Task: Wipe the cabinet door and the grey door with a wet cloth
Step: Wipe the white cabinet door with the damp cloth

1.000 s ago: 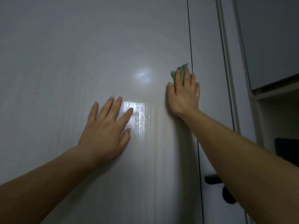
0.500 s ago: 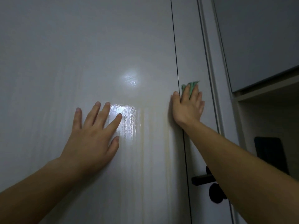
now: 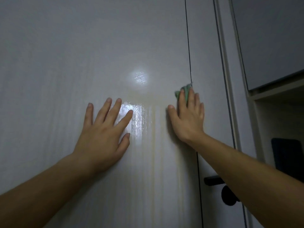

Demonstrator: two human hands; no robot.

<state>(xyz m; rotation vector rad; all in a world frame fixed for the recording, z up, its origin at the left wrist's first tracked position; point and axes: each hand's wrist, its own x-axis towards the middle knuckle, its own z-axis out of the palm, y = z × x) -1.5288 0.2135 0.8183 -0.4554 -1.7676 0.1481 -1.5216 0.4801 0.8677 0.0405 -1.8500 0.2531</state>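
My right hand [image 3: 187, 119] presses the cloth [image 3: 184, 91] flat on the door [image 3: 98, 46]; only its green edge shows above my fingertips. Left hand [image 3: 103, 132] splayed, empty. Cloth looks soft, limp, wet: palm pressure suits it, not pinching.

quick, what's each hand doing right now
Left hand: open, flat on the door, holding nothing.
Right hand: flat, pressing a green cloth against the door.

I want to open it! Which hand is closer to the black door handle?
Right. The right hand presses the green cloth above the black door handle; the left hand lies flat farther left.
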